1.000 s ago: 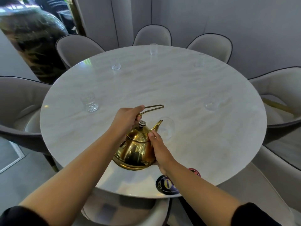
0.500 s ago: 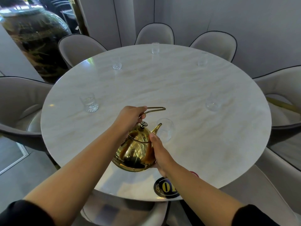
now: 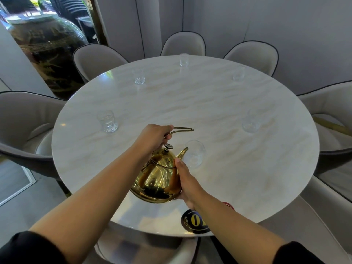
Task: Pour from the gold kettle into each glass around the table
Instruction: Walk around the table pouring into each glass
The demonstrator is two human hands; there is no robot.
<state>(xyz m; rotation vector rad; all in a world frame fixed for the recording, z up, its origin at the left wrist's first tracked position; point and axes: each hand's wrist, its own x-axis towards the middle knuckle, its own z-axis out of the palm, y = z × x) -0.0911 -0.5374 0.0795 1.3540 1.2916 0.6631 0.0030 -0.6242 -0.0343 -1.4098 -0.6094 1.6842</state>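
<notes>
Six glasses: spread around the rim of the round marble table (image 3: 219, 103); the label lines run from largest thing to smallest.
Table: pale, veined, ringed by grey chairs (image 3: 99, 60).
Gold kettle (image 3: 158, 178): polished, mirror-bright, squat round body, small knobbed lid, thin wire handle; held just above the table near its 6 o'clock edge.
Kettle axis: tilted, base toward 7 o'clock, curved spout toward 1 o'clock, tip just beside the nearest glass (image 3: 194, 153).
Left hand (image 3: 154, 138): clenched around the wire handle above the lid.
Right hand (image 3: 187, 182): fingers spread against the kettle's right flank, steadying the body.
Nearest glass: clear; its fill cannot be told.
Other glasses: 9 o'clock glass (image 3: 107, 121), 11 o'clock (image 3: 139, 77), 12 o'clock (image 3: 184, 59), 1 o'clock (image 3: 239, 73), 3 o'clock (image 3: 251, 121).
Number badge (image 3: 196, 221): black and gold, at the 6 o'clock edge.
</notes>
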